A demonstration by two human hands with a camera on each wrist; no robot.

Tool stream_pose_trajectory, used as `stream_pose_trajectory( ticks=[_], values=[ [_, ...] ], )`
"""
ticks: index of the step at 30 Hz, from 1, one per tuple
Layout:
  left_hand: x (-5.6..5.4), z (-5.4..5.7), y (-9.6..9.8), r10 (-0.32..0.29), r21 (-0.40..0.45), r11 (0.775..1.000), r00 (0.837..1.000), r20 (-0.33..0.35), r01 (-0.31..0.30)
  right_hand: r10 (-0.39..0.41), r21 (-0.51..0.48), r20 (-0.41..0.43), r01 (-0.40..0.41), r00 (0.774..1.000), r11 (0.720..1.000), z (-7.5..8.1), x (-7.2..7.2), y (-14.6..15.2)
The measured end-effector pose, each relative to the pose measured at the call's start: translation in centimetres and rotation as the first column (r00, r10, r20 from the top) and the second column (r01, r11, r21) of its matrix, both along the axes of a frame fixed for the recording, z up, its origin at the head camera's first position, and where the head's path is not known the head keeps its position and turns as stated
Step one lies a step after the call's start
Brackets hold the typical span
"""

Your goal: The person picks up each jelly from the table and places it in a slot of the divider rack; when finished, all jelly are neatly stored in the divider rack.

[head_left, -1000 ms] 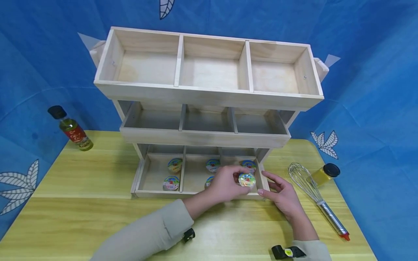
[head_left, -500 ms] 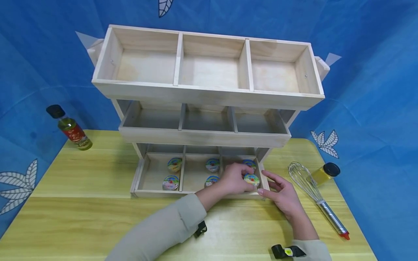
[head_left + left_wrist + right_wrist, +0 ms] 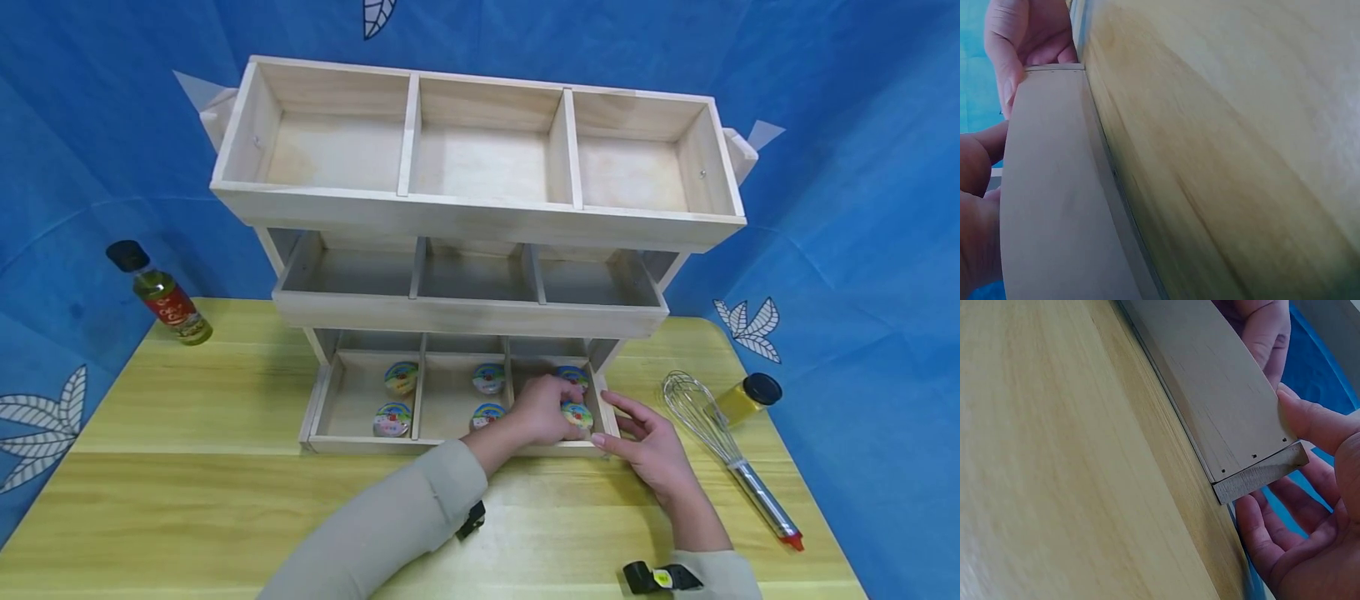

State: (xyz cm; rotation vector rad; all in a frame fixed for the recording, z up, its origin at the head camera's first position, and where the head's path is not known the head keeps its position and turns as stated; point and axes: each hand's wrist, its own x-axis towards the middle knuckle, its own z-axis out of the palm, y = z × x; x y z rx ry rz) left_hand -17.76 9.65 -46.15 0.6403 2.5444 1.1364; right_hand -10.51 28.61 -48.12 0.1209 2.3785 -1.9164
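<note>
In the right compartment of the bottom drawer (image 3: 360, 447), my left hand (image 3: 542, 410) grips a small jelly cup (image 3: 578, 416) with a shiny printed lid, near the front wall. Behind it another jelly cup (image 3: 573, 376) is partly covered by the fingers. My right hand (image 3: 654, 460) holds the drawer's front right corner. In the right wrist view the thumb (image 3: 1316, 422) presses the front board (image 3: 1210, 381), with the other fingers behind the side edge. The left wrist view shows part of my left hand (image 3: 979, 219) over the board, its cup hidden there.
Two jelly cups (image 3: 392, 420) lie in the left compartment and two jelly cups (image 3: 489, 379) in the middle one. Wooden tiers (image 3: 480, 218) overhang the drawer. A whisk (image 3: 723, 450) and black-lidded jar (image 3: 746, 398) lie right; an oil bottle (image 3: 171, 302) stands left.
My left hand has moved right and lowered the jelly cup into the drawer's right compartment, in front of the other cup. The right hand stays at the drawer corner.
</note>
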Motion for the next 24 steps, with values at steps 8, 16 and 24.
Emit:
stream_pose_trajectory(
  ticks=[8, 16, 24],
  values=[
    [-0.1, 0.1, 0.2, -0.015, -0.020, 1.000, 1.000, 0.011, 0.015, 0.008, -0.004, -0.004, -0.008, 1.000, 1.000, -0.1, -0.3, 0.1],
    [0.2, 0.6, -0.9, -0.013, 0.029, 1.000, 1.000, 0.019, 0.013, 0.011, -0.004, -0.005, -0.011, 1.000, 1.000, 0.0, -0.6, -0.2],
    [2.2, 2.3, -5.4, 0.031, 0.250, 0.968, 0.999, 0.007, -0.032, 0.035, 0.048, -0.033, -0.033, 0.999, 0.998, 0.0, -0.6, -0.1]
  ],
)
